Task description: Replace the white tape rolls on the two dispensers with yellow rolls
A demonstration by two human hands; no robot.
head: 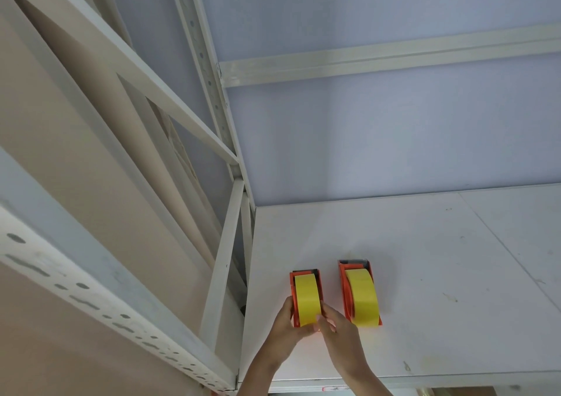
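No brand, label or writing can be read on either dispenser. Two orange dispensers are seen on the white shelf board (455,274), side by side and apart, each loaded with a yellow roll, long axes running away from the person, cutter ends at the far side. The left dispenser (292,301) with its yellow roll (307,300) is gripped by the left hand (288,327) and the right hand (341,332). The right dispenser (344,286) and its roll (362,297) are left untouched.

shelf (425,274) – two dispensers side by side | left dispenser (292,298) between hands – right dispenser (344,286) beside
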